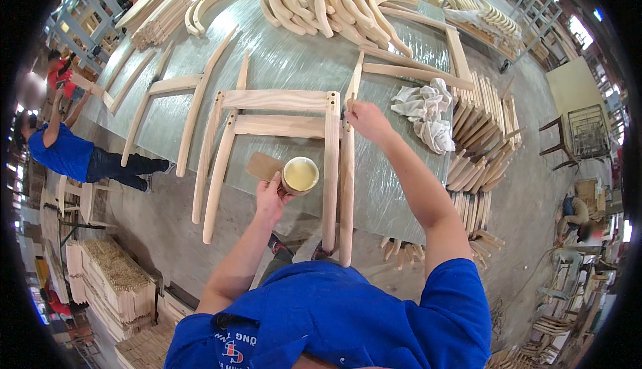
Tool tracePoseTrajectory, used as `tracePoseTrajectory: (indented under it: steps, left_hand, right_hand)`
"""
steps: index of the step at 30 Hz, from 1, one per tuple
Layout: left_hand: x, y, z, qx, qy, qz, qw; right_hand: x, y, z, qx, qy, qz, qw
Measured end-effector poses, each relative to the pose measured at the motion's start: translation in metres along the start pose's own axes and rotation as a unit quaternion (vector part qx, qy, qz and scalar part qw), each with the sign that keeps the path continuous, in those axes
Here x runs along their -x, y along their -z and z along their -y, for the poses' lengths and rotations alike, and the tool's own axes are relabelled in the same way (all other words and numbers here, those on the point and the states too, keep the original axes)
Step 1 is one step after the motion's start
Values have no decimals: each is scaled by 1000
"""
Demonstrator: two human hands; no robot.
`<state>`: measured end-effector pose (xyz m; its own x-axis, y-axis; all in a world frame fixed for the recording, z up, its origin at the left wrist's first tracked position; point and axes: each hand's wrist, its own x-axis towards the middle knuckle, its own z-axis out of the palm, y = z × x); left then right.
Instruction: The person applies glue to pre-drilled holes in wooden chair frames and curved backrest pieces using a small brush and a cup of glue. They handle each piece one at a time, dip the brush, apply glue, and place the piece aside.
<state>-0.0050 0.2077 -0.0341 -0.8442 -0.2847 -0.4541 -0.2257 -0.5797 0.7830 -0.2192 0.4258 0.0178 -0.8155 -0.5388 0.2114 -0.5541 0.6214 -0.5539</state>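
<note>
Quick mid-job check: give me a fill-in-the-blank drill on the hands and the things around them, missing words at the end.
1. The cup in the left hand holds something pale ____ in colour.
2. The white cloth lies to the ____ of the right hand.
3. Curved parts are heaped at the ____ end of the table, away from the wearer's body.

Missing words: yellow; right; far.
</note>
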Motion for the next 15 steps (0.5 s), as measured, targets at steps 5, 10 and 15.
tracePoseTrajectory:
  steps: [5,10,15]
  left_hand:
    - [2,1,-1,-8,2,2,1000]
    - [6,5,0,-9,-2,3,1000]
    - [10,-2,-6,-13,5,3,1000]
  right_hand:
    - [-6,4,2,-41,1,-11,999]
    - [4,8,-4,-96,-117,-53,987]
    - [34,7,-45,-338,-207,-167,903]
